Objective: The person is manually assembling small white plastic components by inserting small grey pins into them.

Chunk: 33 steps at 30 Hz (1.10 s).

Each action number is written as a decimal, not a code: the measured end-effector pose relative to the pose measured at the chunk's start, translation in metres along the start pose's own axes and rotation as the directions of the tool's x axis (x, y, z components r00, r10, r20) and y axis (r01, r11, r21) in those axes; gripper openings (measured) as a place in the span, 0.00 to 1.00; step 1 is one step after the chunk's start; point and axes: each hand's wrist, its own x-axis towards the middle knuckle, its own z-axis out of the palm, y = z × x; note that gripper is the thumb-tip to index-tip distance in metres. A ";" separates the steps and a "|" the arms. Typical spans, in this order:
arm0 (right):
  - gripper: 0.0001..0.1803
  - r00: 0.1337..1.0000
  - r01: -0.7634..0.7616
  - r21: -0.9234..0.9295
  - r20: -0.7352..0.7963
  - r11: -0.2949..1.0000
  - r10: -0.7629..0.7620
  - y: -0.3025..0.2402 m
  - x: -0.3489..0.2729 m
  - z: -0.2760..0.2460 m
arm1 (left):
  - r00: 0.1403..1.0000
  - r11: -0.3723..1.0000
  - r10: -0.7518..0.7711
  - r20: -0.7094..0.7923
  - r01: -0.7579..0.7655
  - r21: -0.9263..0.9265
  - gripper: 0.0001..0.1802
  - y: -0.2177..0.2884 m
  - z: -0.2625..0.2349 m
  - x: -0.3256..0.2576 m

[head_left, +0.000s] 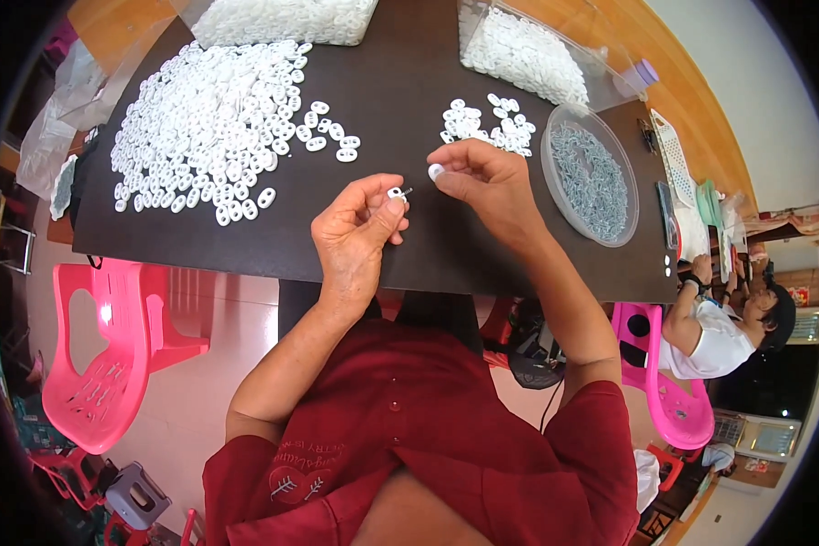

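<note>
Over the dark table, my left hand [359,223] pinches a small white plastic piece [395,193] with a metal screw [407,191] sticking out of it toward the right. My right hand [487,187] holds a small round white cap [436,171] between thumb and fingertips, a short gap away from the left. A large heap of white oval plastic pieces with holes [209,127] lies to the left, with several loose ones at its side. Beyond my right hand is a small group of white pieces [482,125]. A round clear tub of screws [632,196] stands to the right.
Two clear bins, a left one of white pieces [282,20] and a right one of white parts [528,59], stand at the far side. A phone [667,214] lies at the right edge. A pink chair [109,364] stands left; a person [723,332] sits at the right.
</note>
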 end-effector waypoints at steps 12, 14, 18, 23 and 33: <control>0.12 0.949 -0.316 0.439 0.153 0.841 0.277 -0.002 -0.003 0.009 | 1.000 0.999 -0.011 0.008 0.010 0.042 0.10 0.009 -0.001 -0.003; 0.12 0.956 -0.293 0.431 0.147 0.853 0.254 0.000 -0.004 0.010 | 1.000 0.999 -0.018 0.002 0.017 0.030 0.10 0.010 -0.002 -0.004; 0.12 0.966 -0.257 0.395 0.138 0.882 0.220 -0.002 -0.006 0.012 | 1.000 1.000 -0.019 -0.012 0.020 0.025 0.09 0.013 -0.002 -0.005; 0.11 0.960 -0.280 0.417 0.127 0.864 0.249 -0.005 -0.006 0.017 | 1.000 0.997 -0.016 -0.013 0.017 0.081 0.08 0.015 -0.002 -0.007; 0.10 0.980 -0.199 0.350 0.061 0.915 0.190 -0.010 -0.008 0.025 | 0.999 0.984 -0.002 -0.045 0.010 0.177 0.07 0.014 0.000 -0.010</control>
